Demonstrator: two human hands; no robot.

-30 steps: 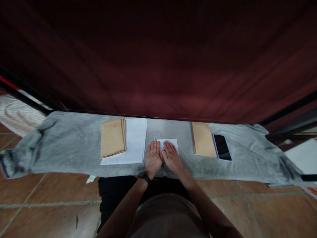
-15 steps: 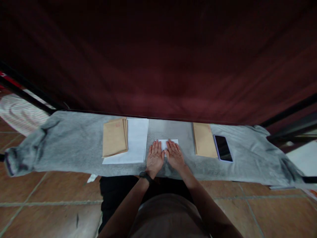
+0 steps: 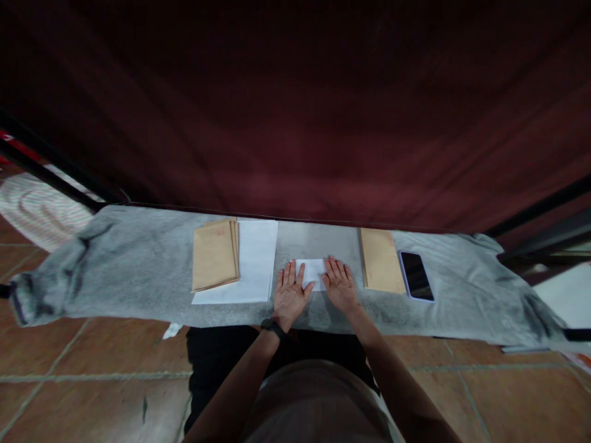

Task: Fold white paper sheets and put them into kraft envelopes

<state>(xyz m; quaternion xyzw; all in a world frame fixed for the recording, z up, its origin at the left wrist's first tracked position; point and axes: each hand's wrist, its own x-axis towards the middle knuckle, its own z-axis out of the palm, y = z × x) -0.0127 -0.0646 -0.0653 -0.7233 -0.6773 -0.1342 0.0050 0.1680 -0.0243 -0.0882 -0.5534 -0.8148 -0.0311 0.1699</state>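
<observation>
A small white folded paper (image 3: 314, 271) lies on the grey cloth between my two hands. My left hand (image 3: 289, 295) rests flat on the paper's left end, fingers spread, thumb pointing right across its lower edge. Over the right end lies my right hand (image 3: 340, 288), palm down with fingers extended. Neither hand grips anything. To the left, several brown envelopes (image 3: 215, 255) sit partly on large white sheets (image 3: 257, 261). Right of my right hand are more brown envelopes (image 3: 382, 261).
A phone (image 3: 416, 275) lies beside the right envelopes. The grey cloth (image 3: 138, 264) covers a narrow surface, with a dark red curtain (image 3: 295, 123) along its far edge. Dark bars (image 3: 545, 203) stand at both sides. A white scrap (image 3: 172, 331) is near the front edge, at left.
My right hand has slid right, away from my left hand, uncovering the middle of the white paper. My left hand has stayed nearly in place, its thumb now farther out.
</observation>
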